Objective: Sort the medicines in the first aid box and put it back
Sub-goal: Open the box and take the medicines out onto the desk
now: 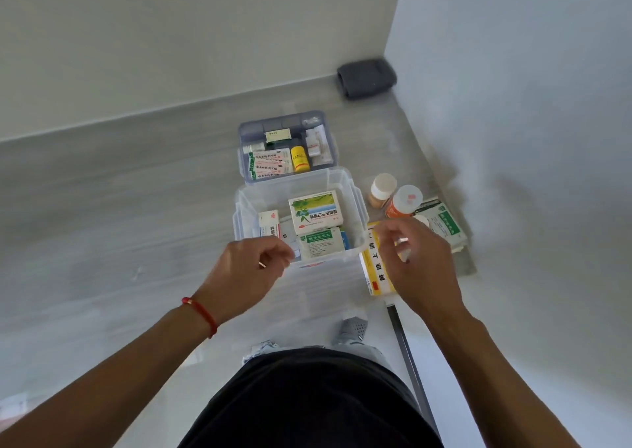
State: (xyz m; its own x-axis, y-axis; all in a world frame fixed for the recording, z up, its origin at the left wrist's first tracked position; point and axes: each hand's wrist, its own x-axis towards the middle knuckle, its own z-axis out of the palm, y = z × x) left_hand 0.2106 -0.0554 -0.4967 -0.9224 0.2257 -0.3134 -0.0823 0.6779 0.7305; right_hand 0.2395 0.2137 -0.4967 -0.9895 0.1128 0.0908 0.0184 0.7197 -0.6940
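While the left hand [248, 270] is curling its fingers [278, 254] at the near rim of the clear box [355, 208], just left of frame centre, they seem to be pinching that rim or something small and pale there; blur is hiding which. To the right of centre, the right hand [415, 263] is bunching its fingers together over the box's near right corner, and whether they are holding anything is not clear. Both hands are sitting at the near edge, probably to steady the box or settle the packets inside.

Inside the box, a green-and-white carton [314, 210] is lying flat toward the far side, a second green-labelled packet [319, 244] is lying nearer, and a red-and-white carton [268, 223] is lying at the left, so the labels are facing up for reading. Touching the far wall of the box, the compartment tray [244, 133] is holding smaller cartons and a yellow bottle [300, 158], each in its own slot.

Right of the box on the grey tabletop [136, 191], two bottles, one white-capped [383, 188] and one orange [402, 205], a green pouch [444, 225] and a yellow carton [374, 270] are waiting, apparently not yet sorted. In the upper right corner by the wall, a folded dark cloth [366, 78] is lying.
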